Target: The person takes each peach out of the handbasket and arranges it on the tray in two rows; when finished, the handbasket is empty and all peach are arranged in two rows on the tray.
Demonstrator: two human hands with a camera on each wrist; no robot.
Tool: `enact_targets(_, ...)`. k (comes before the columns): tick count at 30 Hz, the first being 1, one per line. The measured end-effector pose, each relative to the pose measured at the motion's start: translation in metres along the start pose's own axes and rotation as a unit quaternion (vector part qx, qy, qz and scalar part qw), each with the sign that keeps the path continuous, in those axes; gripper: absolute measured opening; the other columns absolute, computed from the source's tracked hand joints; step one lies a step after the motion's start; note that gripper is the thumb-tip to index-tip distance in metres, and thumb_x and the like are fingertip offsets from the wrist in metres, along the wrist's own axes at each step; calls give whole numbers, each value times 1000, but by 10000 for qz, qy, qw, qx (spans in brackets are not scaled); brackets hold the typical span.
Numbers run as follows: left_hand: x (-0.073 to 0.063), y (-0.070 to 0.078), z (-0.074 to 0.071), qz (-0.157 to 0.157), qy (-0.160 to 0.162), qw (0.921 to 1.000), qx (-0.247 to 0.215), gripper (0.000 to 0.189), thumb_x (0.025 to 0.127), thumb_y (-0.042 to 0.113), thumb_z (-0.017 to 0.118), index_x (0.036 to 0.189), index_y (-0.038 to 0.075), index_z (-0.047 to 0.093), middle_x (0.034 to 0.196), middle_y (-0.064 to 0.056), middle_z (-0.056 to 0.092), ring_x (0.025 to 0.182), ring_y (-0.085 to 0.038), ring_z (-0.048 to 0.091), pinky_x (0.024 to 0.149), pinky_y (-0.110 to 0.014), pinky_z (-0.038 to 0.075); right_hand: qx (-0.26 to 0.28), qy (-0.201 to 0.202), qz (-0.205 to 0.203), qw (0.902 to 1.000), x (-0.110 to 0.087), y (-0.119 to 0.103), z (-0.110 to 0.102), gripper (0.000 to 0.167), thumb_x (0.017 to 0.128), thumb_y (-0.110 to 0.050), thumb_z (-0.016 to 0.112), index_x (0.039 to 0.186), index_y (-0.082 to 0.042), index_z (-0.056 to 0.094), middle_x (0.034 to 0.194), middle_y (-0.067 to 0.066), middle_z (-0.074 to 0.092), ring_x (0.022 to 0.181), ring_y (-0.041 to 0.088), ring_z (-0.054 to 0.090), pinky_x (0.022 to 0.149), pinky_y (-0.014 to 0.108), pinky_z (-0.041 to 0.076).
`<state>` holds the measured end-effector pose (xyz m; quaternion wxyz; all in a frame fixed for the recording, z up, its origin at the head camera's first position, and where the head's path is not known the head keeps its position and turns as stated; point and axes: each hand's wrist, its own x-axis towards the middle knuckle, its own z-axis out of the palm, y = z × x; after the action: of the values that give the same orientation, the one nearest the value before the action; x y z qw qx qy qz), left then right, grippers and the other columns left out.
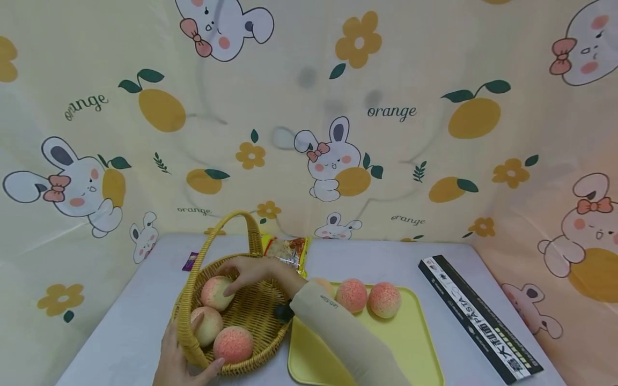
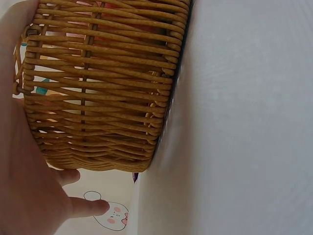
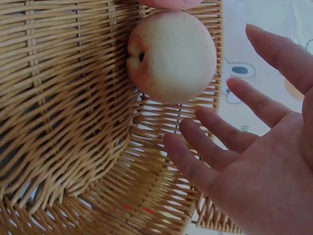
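A yellow wicker basket [image 1: 263, 305] with a tall arched handle stands on the table and holds three peaches. My left hand [image 1: 174, 356] grips its near left rim by the foot of the handle. In the left wrist view, that hand [image 2: 29, 176] lies along the woven side [image 2: 102, 98], two fingertips reaching past it. My right hand [image 1: 248, 271] hovers over the basket beside the farthest peach [image 1: 216, 294]. The right wrist view has its fingers spread and apart from this pale peach [image 3: 173, 56]. Closer to me lie a second peach [image 1: 207, 326] and a pinker one [image 1: 233, 344].
Right of the basket is a yellow tray [image 1: 415, 343] with two pink peaches [image 1: 351, 295] and a third partly behind my right sleeve [image 1: 333, 321]. A long black pasta box [image 1: 478, 316] lies at the right. Behind the basket are a yellow-edged food packet [image 1: 289, 252] and a small purple packet [image 1: 190, 261].
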<state>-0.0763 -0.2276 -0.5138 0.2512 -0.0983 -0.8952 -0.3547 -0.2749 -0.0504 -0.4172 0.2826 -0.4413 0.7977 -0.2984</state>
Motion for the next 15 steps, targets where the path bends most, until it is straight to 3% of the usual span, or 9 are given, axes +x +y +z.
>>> enact_targets(10, -1, -1, 0, 42, 11, 10000, -26, 96, 61, 30, 94, 146, 15, 51, 138, -23, 40, 123, -42, 34, 85, -64, 31, -127, -98, -32, 9999, 10, -9, 8, 62, 95, -19, 69, 149, -4, 43, 152, 9, 43, 141, 14, 37, 107, 22, 35)
enact_targets(15, 0, -1, -1, 239, 73, 9997, -28, 100, 60, 30, 94, 147, 14, 49, 134, -21, 42, 120, -37, 37, 85, -60, 32, -235, -48, 140, 9996, 13, -9, 14, 63, 95, -20, 68, 151, -7, 42, 154, 6, 41, 142, 14, 35, 108, 23, 33)
